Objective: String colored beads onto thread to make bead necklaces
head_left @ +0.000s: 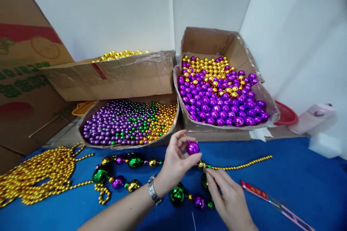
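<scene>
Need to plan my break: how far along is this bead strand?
Done: a run of big green, purple and gold balls is strung on the blue table. In hand: left hand holds a purple ball; right hand pinches the strand. Left: full bead boxes suggest no clear end.

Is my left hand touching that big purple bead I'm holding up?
Touching. The head view shows the left hand pinching the purple bead between thumb and fingertips, no gap visible. The right hand is below, apart from that bead.
</scene>
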A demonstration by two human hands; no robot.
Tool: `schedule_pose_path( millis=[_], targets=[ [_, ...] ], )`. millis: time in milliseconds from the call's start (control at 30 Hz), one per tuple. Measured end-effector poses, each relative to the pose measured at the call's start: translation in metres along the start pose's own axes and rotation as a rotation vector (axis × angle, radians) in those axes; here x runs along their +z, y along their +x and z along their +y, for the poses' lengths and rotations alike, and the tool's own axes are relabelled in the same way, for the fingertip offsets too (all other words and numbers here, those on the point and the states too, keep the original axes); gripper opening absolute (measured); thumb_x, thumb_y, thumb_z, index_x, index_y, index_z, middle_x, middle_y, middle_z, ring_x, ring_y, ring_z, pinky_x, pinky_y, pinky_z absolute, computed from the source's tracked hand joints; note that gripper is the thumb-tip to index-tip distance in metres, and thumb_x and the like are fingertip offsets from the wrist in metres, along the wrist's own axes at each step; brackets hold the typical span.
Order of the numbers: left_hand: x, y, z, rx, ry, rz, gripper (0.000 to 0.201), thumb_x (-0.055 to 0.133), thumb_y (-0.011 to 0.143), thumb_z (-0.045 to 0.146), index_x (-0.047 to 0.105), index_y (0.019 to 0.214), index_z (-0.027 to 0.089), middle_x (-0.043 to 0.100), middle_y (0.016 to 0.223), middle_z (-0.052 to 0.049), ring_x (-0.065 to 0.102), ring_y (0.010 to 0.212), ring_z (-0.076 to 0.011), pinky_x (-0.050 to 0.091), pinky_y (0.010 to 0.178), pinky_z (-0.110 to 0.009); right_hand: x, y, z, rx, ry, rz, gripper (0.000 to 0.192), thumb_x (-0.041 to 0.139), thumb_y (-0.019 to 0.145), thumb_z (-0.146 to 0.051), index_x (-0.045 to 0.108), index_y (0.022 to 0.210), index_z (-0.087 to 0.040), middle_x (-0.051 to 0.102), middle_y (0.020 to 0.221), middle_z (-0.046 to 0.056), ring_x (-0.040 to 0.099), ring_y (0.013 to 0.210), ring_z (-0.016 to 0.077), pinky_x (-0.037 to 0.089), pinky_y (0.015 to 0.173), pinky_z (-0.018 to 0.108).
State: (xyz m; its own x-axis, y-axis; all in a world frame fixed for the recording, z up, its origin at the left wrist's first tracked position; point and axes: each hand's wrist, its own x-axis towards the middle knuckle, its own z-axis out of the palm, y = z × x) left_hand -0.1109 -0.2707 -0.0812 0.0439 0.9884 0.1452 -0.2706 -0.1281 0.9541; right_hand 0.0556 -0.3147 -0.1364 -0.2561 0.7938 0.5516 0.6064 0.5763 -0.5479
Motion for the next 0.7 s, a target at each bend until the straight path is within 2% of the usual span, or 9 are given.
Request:
schedule_pose_path(
  millis=[67, 133, 200, 233, 267, 300, 400, 467, 700],
  targets=[
    [-0.01, 0.003, 0.009, 0.003, 0.097, -0.101, 0.07, 0.073, 0.069, 0.017, 0.036, 0.128, 0.025, 0.052, 0.122, -0.012, 0.052, 0.113, -0.0248, 0.048, 0.088, -0.037, -0.003, 0.0, 0.001, 0.012, -0.003, 0.019, 0.022, 0.042, 0.092, -0.018, 0.059, 0.106, -0.018, 0.064, 0.087, 0.006, 0.065, 0.078, 0.0158, 0.051, 0.071, 0.025],
    [-0.029, 0.015, 0.023, 0.07, 0.289, -0.131, 0.053, 0.067, 0.076, 0.023, 0.043, 0.124, 0.022, 0.053, 0.124, -0.013, 0.052, 0.114, -0.0248, 0.048, 0.089, -0.037, -0.007, 0.0, 0.003, 0.012, -0.011, 0.037, 0.019, 0.044, 0.092, -0.019, 0.059, 0.104, -0.018, 0.064, 0.087, 0.006, 0.065, 0.077, 0.0164, 0.05, 0.069, 0.025],
    [-0.058, 0.037, 0.038, 0.17, 0.659, -0.095, 0.03, 0.054, 0.085, 0.028, 0.052, 0.114, 0.019, 0.06, 0.114, -0.011, 0.057, 0.106, -0.0212, 0.048, 0.088, -0.034, -0.01, -0.001, 0.006, 0.012, -0.011, 0.046, 0.018, 0.045, 0.092, -0.02, 0.059, 0.103, -0.018, 0.064, 0.086, 0.006, 0.065, 0.076, 0.0166, 0.05, 0.068, 0.025],
    [-0.075, 0.05, 0.044, 0.205, 0.958, -0.086, 0.027, 0.048, 0.088, 0.028, 0.053, 0.112, 0.019, 0.062, 0.111, -0.01, 0.059, 0.103, -0.0192, 0.048, 0.088, -0.031, -0.01, -0.002, 0.008, 0.012, -0.009, 0.047, 0.017, 0.045, 0.092, -0.02, 0.058, 0.103, -0.018, 0.064, 0.085, 0.006, 0.065, 0.075, 0.0166, 0.05, 0.067, 0.025],
    [-0.092, 0.062, 0.049, 0.189, 1.301, -0.105, 0.027, 0.042, 0.09, 0.028, 0.052, 0.114, 0.02, 0.062, 0.111, -0.007, 0.059, 0.101, -0.0174, 0.048, 0.087, -0.029, -0.01, -0.002, 0.009, 0.014, -0.008, 0.047, 0.017, 0.045, 0.092, -0.02, 0.059, 0.102, -0.018, 0.064, 0.085, 0.006, 0.065, 0.075, 0.0166, 0.05, 0.066, 0.024],
    [-0.108, 0.074, 0.051, 0.144, 1.421, -0.125, 0.025, 0.043, 0.089, 0.025, 0.055, 0.11, 0.019, 0.064, 0.107, -0.008, 0.06, 0.099, -0.019, 0.047, 0.085, -0.031, -0.01, -0.003, 0.01, 0.013, -0.008, 0.045, 0.017, 0.045, 0.092, -0.021, 0.059, 0.102, -0.019, 0.064, 0.085, 0.007, 0.065, 0.075, 0.0166, 0.051, 0.066, 0.024],
    [-0.147, 0.102, 0.045, -0.003, 1.638, -0.211, 0.013, 0.055, 0.08, 0.018, 0.064, 0.089, 0.015, 0.067, 0.083, -0.008, 0.063, 0.085, -0.0246, 0.049, 0.077, -0.037, -0.007, -0.004, 0.009, 0.009, -0.019, 0.033, 0.018, 0.044, 0.092, -0.021, 0.058, 0.103, -0.019, 0.064, 0.086, 0.007, 0.065, 0.076, 0.017, 0.051, 0.063, 0.023],
    [-0.162, 0.112, 0.034, -0.093, 1.752, -0.269, 0.01, 0.059, 0.079, 0.02, 0.064, 0.085, 0.013, 0.066, 0.08, -0.008, 0.063, 0.081, -0.0235, 0.049, 0.074, -0.039, -0.006, -0.004, 0.008, 0.019, -0.021, 0.016, 0.018, 0.044, 0.092, -0.021, 0.058, 0.103, -0.019, 0.065, 0.087, 0.007, 0.065, 0.076, 0.0168, 0.051, 0.061, 0.023],
    [-0.173, 0.129, 0.018, -0.208, 1.95, -0.385, 0.026, 0.053, 0.088, 0.033, 0.058, 0.103, 0.013, 0.061, 0.099, -0.007, 0.06, 0.087, -0.0183, 0.05, 0.077, -0.038, -0.008, -0.004, 0.008, 0.036, -0.005, 0.003, 0.017, 0.044, 0.093, -0.021, 0.057, 0.103, -0.02, 0.064, 0.085, 0.007, 0.064, 0.073, 0.016, 0.05, 0.062, 0.023]
  ],
)
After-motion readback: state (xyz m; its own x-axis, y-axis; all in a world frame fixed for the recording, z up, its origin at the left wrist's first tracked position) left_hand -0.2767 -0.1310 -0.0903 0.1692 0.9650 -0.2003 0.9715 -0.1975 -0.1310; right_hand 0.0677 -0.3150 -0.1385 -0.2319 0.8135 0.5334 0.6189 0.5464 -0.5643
